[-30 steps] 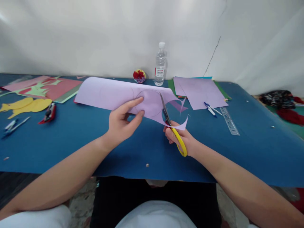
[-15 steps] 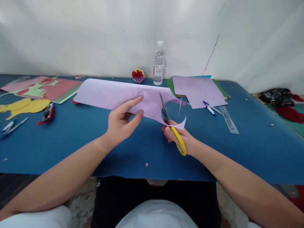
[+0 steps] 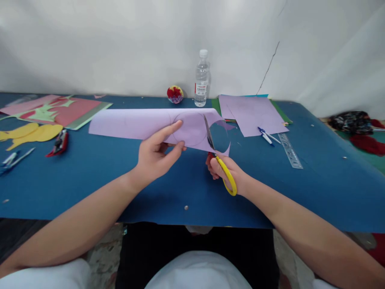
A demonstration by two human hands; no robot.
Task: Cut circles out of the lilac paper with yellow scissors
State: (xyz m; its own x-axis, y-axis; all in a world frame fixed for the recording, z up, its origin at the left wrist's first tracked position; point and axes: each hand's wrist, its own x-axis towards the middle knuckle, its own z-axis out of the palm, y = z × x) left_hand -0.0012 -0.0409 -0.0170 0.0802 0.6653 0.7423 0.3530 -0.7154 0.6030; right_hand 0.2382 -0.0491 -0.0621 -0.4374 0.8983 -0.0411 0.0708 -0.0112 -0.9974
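My left hand point(image 3: 158, 150) pinches the lower edge of a long purple sheet of paper point(image 3: 126, 122), thumb and fingers near a drawn circle. The sheet is held up above the table, and its right end has a round cut-out with a thin curved strip around it. In my right hand point(image 3: 224, 166) is a pair of scissors point(image 3: 227, 176) with yellow handles. The scissor blades point up and lie at the paper beside the circle's right edge. Part of the right fingers is hidden behind the handles.
On the blue table point(image 3: 180, 184) stand a water bottle point(image 3: 201, 80) and a colourful ball point(image 3: 175, 94). Purple sheets point(image 3: 252, 112), pens point(image 3: 267, 136) and a clear ruler point(image 3: 290, 150) lie right. Leftward are a red stapler-like tool point(image 3: 58, 142), yellow cut-outs point(image 3: 45, 133) and coloured paper point(image 3: 78, 110).
The purple sheet has tilted and shifted, its left end lower and its cut right end turned. My left hand moved slightly right; the scissors stay at nearly the same place on the paper.
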